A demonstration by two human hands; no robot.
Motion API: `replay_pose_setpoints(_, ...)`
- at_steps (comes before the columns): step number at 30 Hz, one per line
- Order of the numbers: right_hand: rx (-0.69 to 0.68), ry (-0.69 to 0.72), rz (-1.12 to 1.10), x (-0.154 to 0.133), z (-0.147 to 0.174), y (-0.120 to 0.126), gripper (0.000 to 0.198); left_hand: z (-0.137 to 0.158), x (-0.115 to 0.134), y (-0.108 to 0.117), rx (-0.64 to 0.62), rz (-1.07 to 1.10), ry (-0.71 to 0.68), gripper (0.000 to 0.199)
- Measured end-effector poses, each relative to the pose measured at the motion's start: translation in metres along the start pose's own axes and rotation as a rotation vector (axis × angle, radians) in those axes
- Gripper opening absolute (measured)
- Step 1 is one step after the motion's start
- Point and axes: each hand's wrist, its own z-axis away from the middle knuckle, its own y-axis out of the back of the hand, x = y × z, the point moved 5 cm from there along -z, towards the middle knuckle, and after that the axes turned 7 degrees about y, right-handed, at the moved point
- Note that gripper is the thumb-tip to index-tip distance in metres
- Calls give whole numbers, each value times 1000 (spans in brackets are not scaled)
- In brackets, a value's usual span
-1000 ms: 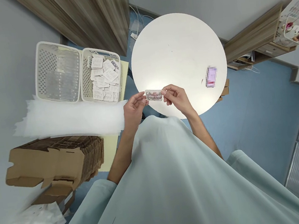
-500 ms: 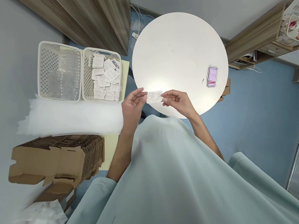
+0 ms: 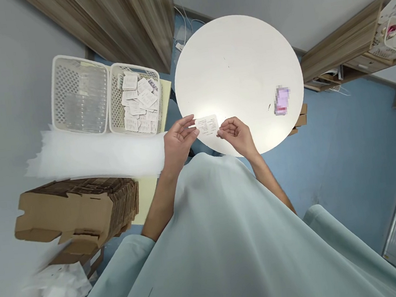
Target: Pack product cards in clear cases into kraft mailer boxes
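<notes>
A small white printed card [image 3: 207, 126] with rounded corners is held up over the near edge of the round white table [image 3: 234, 65]. My left hand [image 3: 179, 140] pinches its left edge between thumb and fingers. At the card's right edge, the thumb and curled fingertips of my right hand [image 3: 237, 136] close on the lower corner. Lines of dark print face up toward me. To the left, many similar white cards [image 3: 140, 102] lie loosely piled in a white perforated basket [image 3: 114, 98].
Beside that basket, another basket [image 3: 54, 101] holds clear plastic cases [image 3: 86, 104]. White foam sheets [image 3: 100, 156] and a row of folded cardboard boxes [image 3: 70, 209] lie nearer on the left. A blurred purple item [image 3: 281, 100] rests on the table's right side. A wooden shelf unit [image 3: 345, 46] stands at right.
The card has tilted to face me more, so more of its printed side shows. Both hands have shifted slightly to the right or lower, still at its edges.
</notes>
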Motion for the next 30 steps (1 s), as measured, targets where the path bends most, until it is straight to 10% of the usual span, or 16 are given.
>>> replay_pose_setpoints(11,-146,-23,-54,3,-5,-3,62,10,13,-23,-311,14,93,80)
replay_pose_setpoints(30,-111,70,87,-9,9,10,43,2,-5,-39,-21,-208,44,69)
